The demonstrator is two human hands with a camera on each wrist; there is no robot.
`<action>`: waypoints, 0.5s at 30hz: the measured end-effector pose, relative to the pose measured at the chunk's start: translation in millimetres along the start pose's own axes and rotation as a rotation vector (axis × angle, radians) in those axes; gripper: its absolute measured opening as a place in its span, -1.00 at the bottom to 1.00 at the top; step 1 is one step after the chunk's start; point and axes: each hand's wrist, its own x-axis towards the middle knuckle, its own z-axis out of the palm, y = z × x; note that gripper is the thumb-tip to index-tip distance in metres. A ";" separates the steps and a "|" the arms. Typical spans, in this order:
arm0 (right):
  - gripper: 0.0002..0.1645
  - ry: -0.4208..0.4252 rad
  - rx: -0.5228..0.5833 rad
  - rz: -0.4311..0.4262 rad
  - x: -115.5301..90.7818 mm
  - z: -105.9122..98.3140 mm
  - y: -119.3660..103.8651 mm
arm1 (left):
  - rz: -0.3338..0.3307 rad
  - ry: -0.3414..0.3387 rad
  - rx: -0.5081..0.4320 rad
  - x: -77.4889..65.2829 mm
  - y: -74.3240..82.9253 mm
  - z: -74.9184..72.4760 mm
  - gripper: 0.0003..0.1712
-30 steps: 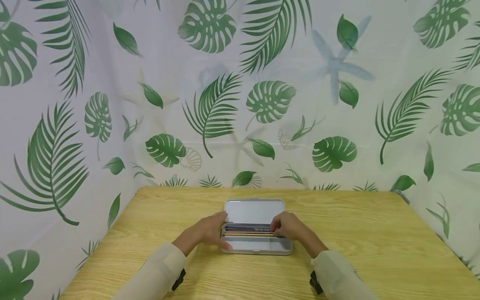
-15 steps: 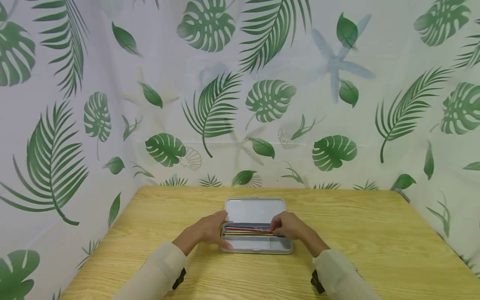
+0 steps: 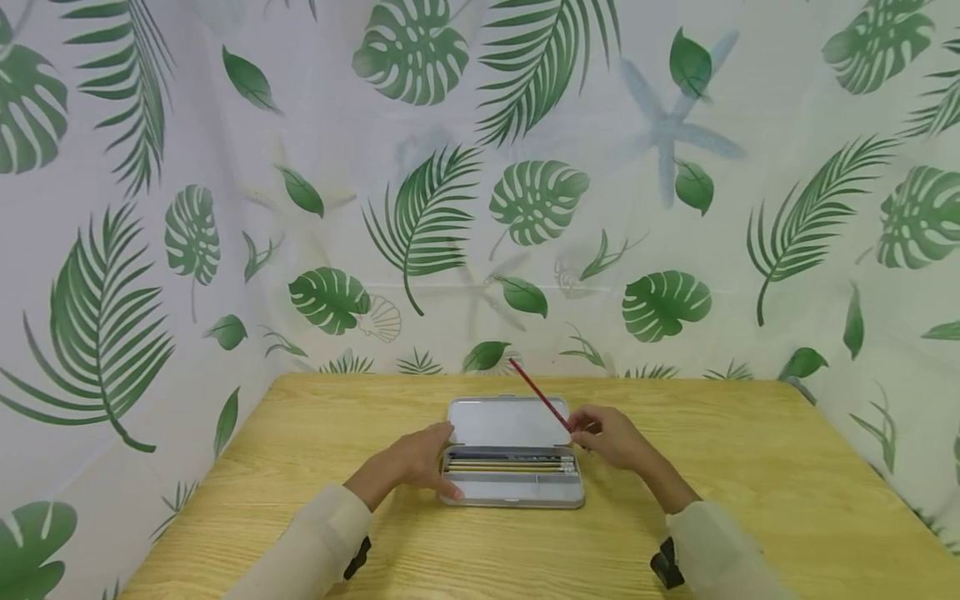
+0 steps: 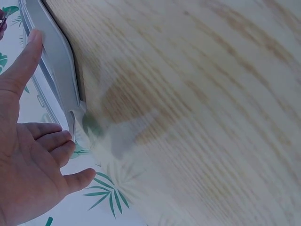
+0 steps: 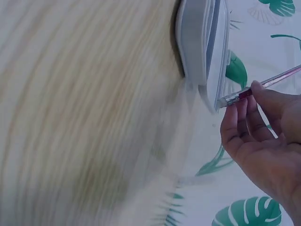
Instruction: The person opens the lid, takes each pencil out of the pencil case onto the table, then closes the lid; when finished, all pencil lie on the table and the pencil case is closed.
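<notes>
An open pencil case (image 3: 517, 502) lies on the table, its lid (image 3: 502, 421) tipped back toward the wall. Several pencils (image 3: 498, 467) lie side by side in the rear compartment. My left hand (image 3: 415, 461) rests against the left end of the case, thumb at the front corner and fingers toward the lid's hinge. In the left wrist view that thumb is straight along the case's side. My right hand (image 3: 617, 437) pinches a red pencil (image 3: 537, 391) near its eraser end, beside the lid's right edge. The pencil slants up and left over the lid; its pale eraser (image 5: 223, 102) shows in the right wrist view.
The wood-grain table (image 3: 480, 558) extends on both sides of the case. A white curtain with green leaves (image 3: 442, 325) stands behind and to the sides. A small divider (image 3: 537, 480) splits the case's front compartment.
My right hand has lifted the red pencil out of the case and moved right and back, tilting the pencil upward. My left hand has stayed at the case's left end.
</notes>
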 end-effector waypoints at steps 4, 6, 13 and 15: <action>-0.72 0.008 0.045 0.050 -10.6 -12.6 9.2 | -0.015 -0.004 -0.006 -1.0 1.7 -0.7 0.34; -0.68 0.011 0.069 0.105 -16.6 -18.0 13.1 | -0.015 -0.003 -0.006 -1.3 2.3 -0.9 0.34; -0.62 0.031 0.083 0.306 -39.2 -31.4 25.6 | -0.016 -0.006 -0.019 -1.1 3.5 -1.1 0.35; -0.61 0.039 0.075 0.363 -45.0 -33.9 29.0 | -0.015 -0.006 -0.025 -0.3 3.8 -0.9 0.36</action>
